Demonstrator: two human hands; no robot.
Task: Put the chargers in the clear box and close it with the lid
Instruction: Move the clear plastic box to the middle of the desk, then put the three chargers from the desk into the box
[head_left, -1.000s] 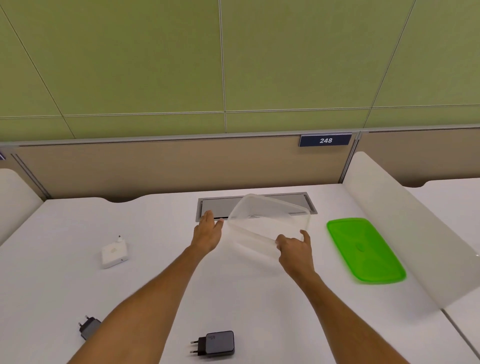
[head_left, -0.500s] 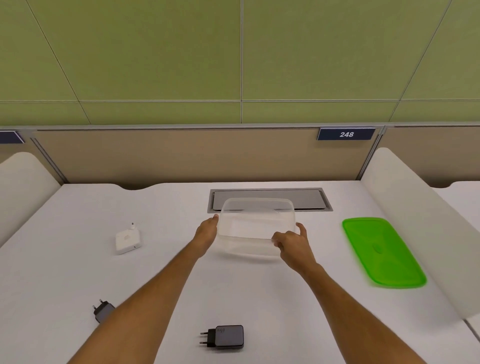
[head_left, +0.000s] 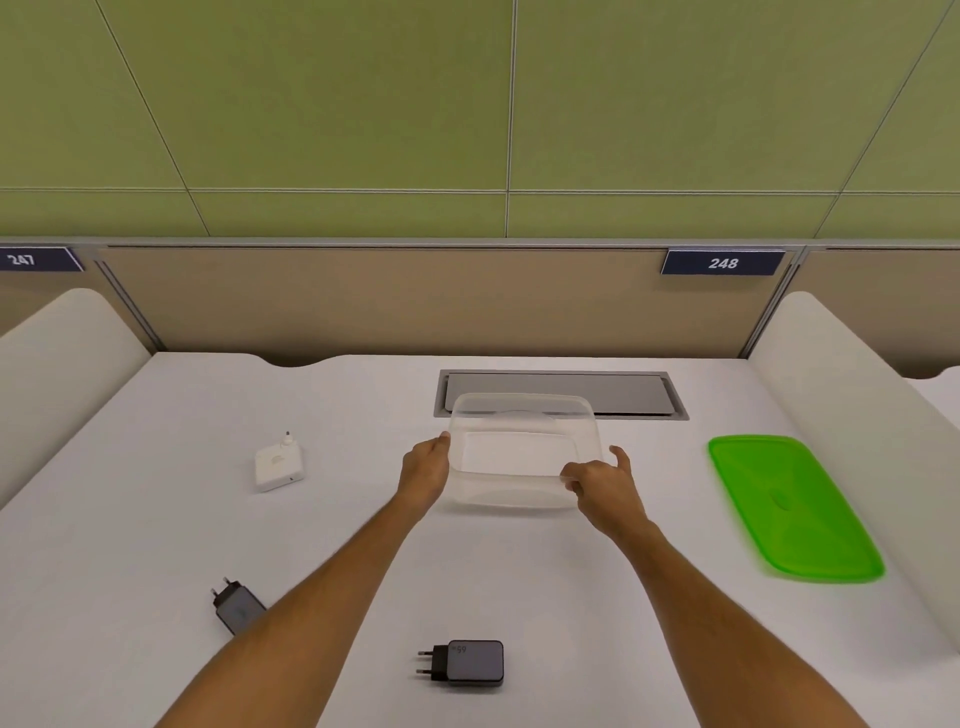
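Head view: two dark blue plates on the tan partition read "247" (head_left: 22, 259) and "248" (head_left: 722, 263), and the dark grey charger (head_left: 474, 663) near the desk's (head_left: 130, 519) front edge bears small print that looks like "65" — too small to be sure. Three chargers lie on the white desk: that one, a white charger (head_left: 278, 463) towards the left edge with its plug pins up, and a black charger (head_left: 236, 607) near the front left, partly behind the left forearm. One clear box (head_left: 522, 452) sits open and empty towards the back edge, just in front of the grey cable hatch (head_left: 561, 393). The left hand (head_left: 425, 472) presses against the box's left wall; the right hand (head_left: 602, 486) pinches its near right rim, fingers clamped on it. One green lid (head_left: 792, 506) lies flat near the right edge — well apart from the box.
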